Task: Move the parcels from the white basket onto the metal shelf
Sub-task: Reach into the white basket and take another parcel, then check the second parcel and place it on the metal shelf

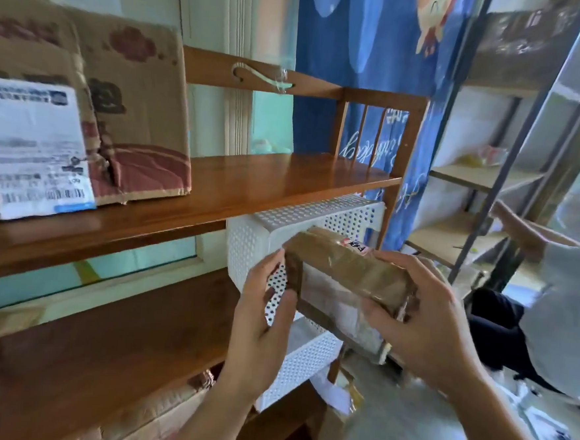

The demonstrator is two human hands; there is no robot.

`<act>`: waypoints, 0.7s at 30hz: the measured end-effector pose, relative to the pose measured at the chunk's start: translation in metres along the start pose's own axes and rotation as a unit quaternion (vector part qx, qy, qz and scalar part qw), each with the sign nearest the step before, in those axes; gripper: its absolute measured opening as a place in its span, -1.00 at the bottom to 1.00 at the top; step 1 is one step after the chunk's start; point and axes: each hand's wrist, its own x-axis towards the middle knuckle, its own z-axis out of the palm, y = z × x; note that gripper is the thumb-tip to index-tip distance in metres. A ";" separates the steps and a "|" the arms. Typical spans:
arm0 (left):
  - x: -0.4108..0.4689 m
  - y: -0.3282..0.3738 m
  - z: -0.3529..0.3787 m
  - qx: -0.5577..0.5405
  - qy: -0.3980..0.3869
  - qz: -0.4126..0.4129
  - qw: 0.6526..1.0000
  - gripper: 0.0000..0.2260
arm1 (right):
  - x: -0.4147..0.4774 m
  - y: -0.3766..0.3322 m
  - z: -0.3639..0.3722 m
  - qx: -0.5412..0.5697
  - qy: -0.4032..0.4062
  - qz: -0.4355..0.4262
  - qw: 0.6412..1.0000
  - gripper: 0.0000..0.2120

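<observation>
A brown taped cardboard parcel point(340, 271) is held in front of the white perforated basket point(256, 241), which sits on the wooden shelf's middle level. My left hand point(261, 321) grips the parcel's left end and my right hand point(422, 318) grips its right end. The metal shelf point(511, 173), with grey uprights and pale boards, stands at the right, beyond the blue curtain. The inside of the basket is hidden by the parcel and my hands.
The wooden shelf point(249, 189) carries a large cardboard box point(134, 116) with a white label on its top board. Another person point(564, 307) in a pale top reaches toward the metal shelf at the far right. More boxes point(165, 410) lie low down.
</observation>
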 end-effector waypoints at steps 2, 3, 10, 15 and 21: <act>-0.022 0.026 -0.024 -0.071 0.016 -0.018 0.997 -0.44 | -0.021 -0.029 -0.009 0.061 -0.050 -0.037 0.996 -0.50; -0.033 0.040 -0.039 -0.098 0.034 -0.038 0.994 -0.38 | -0.029 -0.044 -0.010 0.092 -0.078 -0.054 0.991 -0.49; -0.112 0.133 -0.172 -0.048 0.178 -0.016 0.983 -0.58 | -0.062 -0.165 0.042 0.291 -0.188 -0.142 0.927 -0.43; -0.171 0.190 -0.281 0.054 0.268 0.048 0.961 -0.55 | -0.092 -0.267 0.102 0.379 -0.232 -0.188 0.876 -0.34; -0.243 0.240 -0.404 0.102 0.315 0.131 0.934 -0.42 | -0.152 -0.390 0.164 0.465 -0.261 -0.187 0.825 -0.25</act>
